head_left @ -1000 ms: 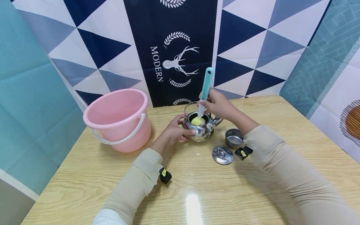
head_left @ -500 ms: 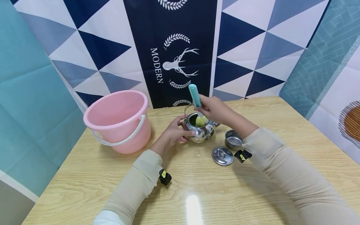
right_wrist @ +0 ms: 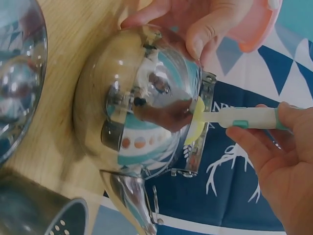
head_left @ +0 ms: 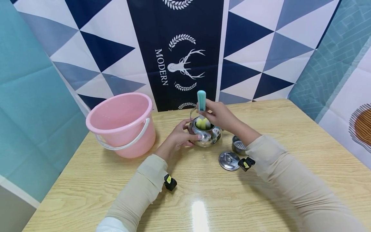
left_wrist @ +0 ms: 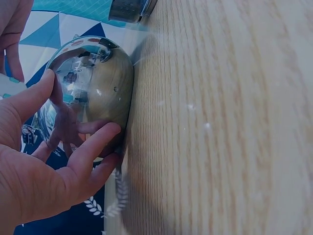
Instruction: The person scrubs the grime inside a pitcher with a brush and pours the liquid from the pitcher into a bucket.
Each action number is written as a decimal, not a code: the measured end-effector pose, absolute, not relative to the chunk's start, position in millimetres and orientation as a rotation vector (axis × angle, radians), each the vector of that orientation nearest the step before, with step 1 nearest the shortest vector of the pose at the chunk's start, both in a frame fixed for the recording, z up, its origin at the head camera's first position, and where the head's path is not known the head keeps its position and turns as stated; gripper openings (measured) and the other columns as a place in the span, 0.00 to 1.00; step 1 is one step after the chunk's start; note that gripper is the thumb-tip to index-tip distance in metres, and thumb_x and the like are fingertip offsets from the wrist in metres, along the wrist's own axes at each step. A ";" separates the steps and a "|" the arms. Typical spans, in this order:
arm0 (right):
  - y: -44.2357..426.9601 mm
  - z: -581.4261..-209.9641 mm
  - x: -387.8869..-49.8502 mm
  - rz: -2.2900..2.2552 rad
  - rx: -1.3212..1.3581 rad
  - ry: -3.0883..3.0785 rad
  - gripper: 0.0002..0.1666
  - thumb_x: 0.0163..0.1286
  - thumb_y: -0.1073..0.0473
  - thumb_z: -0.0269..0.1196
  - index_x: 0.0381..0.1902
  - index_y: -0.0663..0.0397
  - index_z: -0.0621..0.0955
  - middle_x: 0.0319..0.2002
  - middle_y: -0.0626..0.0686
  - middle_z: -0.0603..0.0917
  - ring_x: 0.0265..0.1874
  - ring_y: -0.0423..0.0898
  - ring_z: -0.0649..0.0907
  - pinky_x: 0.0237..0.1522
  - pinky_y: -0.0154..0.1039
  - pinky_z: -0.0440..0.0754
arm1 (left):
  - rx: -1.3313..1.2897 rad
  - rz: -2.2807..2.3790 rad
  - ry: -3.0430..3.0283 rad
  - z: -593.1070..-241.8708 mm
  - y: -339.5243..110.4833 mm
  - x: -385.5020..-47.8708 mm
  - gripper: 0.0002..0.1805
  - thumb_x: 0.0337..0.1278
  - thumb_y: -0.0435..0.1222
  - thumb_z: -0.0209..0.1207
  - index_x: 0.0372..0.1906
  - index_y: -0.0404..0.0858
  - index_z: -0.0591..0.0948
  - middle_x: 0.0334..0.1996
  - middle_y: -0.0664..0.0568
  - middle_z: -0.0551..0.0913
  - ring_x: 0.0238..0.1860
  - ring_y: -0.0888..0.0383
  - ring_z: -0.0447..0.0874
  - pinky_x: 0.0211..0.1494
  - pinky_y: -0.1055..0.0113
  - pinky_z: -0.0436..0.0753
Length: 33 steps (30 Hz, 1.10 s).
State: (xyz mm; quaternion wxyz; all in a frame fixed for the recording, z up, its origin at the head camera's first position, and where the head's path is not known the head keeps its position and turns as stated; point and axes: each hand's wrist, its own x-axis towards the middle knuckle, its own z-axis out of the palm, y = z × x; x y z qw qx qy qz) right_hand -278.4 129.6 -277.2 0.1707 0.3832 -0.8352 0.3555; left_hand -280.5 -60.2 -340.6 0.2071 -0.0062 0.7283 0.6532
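Observation:
A shiny steel teapot (head_left: 206, 140) stands on the wooden table with its mouth uncovered and its hoop handle raised. My left hand (head_left: 180, 136) grips the pot's left side, thumb and fingers spread round the belly, as the left wrist view shows close up. In my right hand (head_left: 221, 115) is a sponge brush (head_left: 201, 100), pinched by its teal and white handle. The brush's yellow and white sponge head (right_wrist: 197, 125) sits in the pot's mouth, its lower part hidden inside. The right wrist view shows the pot's spout (right_wrist: 128, 198) pointing away from my left hand.
Right of the pot are a steel lid (head_left: 229, 161), lying flat, and a perforated strainer cup (head_left: 237, 146), partly behind my right forearm. A pink bucket (head_left: 130, 140) with a white handle stands at the left. A patterned cloth backdrop (head_left: 185, 38) rises behind the table (head_left: 174, 212).
The brush handle has swung left and lower, and its head has shifted left within the pot's mouth. My right hand has moved slightly with it. My left hand keeps its hold on the pot.

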 end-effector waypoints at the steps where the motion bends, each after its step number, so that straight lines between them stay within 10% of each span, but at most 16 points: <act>1: 128.7 -278.1 -278.6 1.031 1.092 -2.360 0.09 0.70 0.69 0.60 0.47 0.63 0.78 0.43 0.61 0.85 0.44 0.55 0.85 0.47 0.50 0.84 | -0.018 1.820 2.026 -340.5 -60.0 -280.4 0.46 0.47 0.26 0.72 0.70 0.57 0.66 0.69 0.47 0.61 0.47 0.49 0.81 0.46 0.53 0.85; 33: 152.5 -259.0 -263.1 1.198 0.906 -2.570 0.10 0.74 0.66 0.55 0.52 0.62 0.74 0.44 0.61 0.84 0.41 0.56 0.83 0.37 0.49 0.86 | -0.031 1.833 2.014 -339.3 -58.1 -277.5 0.46 0.46 0.25 0.72 0.69 0.57 0.67 0.69 0.46 0.61 0.50 0.47 0.79 0.45 0.52 0.86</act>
